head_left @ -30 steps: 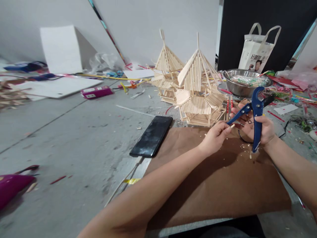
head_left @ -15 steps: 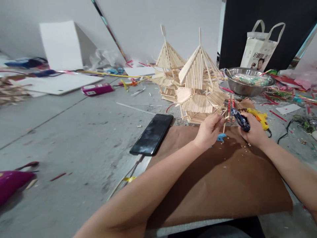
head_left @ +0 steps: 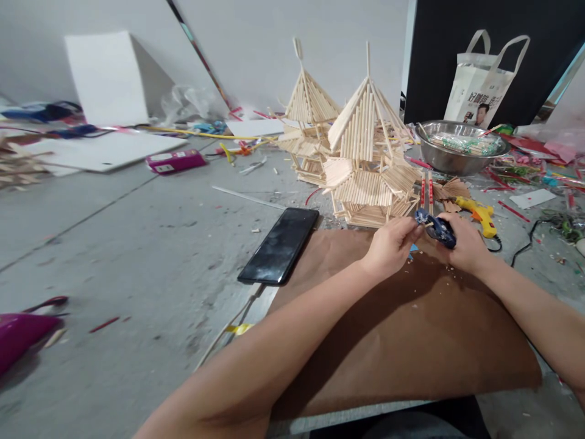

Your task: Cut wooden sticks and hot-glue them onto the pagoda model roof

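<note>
My right hand (head_left: 464, 245) is wrapped round a pair of dark blue cutters (head_left: 442, 231). Close beside it, my left hand (head_left: 392, 245) pinches a thin wooden stick (head_left: 428, 225), whose end lies at the head of the cutters. Fingers partly hide the rest of the stick. Both hands are above the far edge of a brown sheet (head_left: 411, 341), with a bit of blue material (head_left: 413, 249) and pale chips beneath them. Just beyond stands a model pavilion of wooden sticks (head_left: 365, 186) with a pointed roof; a second stick pavilion (head_left: 311, 103) stands behind it.
Left of the sheet lies a black phone (head_left: 280, 247) with a cable. A yellow glue gun (head_left: 478, 214) rests right of my hands, near red-marked sticks (head_left: 426, 192). Farther back are a metal bowl (head_left: 450, 160), a white bag (head_left: 478, 88) and a purple box (head_left: 176, 161).
The cutters have swung left to meet the stick in my left hand. My two hands are nearer each other, and the view has tilted slightly.
</note>
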A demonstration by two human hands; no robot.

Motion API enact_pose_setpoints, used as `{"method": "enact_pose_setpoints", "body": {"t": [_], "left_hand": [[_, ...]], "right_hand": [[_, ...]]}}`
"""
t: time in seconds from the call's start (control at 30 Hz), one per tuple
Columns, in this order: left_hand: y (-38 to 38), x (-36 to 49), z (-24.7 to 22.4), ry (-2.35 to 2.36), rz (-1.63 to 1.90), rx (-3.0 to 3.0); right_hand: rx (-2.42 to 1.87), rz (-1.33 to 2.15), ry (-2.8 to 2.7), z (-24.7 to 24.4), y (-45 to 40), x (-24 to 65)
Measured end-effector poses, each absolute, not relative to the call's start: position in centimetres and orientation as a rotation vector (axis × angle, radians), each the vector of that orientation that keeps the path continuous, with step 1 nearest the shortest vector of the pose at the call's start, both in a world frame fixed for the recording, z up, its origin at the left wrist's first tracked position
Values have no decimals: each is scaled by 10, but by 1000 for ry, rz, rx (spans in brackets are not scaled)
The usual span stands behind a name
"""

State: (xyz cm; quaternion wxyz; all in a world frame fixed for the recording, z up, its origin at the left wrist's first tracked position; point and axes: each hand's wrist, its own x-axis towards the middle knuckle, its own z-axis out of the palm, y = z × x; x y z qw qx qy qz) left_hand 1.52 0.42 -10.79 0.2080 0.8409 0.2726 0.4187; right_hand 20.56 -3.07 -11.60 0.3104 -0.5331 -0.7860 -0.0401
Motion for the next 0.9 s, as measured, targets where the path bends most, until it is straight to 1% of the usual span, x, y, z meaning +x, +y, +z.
{"method": "enact_pose_setpoints", "body": {"t": [0.63, 0.9], "left_hand": [[3, 16, -112, 758, 1068, 2167], [2, 14, -106, 769, 982, 2235]], "right_hand": [[-1388, -123, -2143, -119, -29, 207], [-1402, -97, -2125, -117, -29, 206]]}}
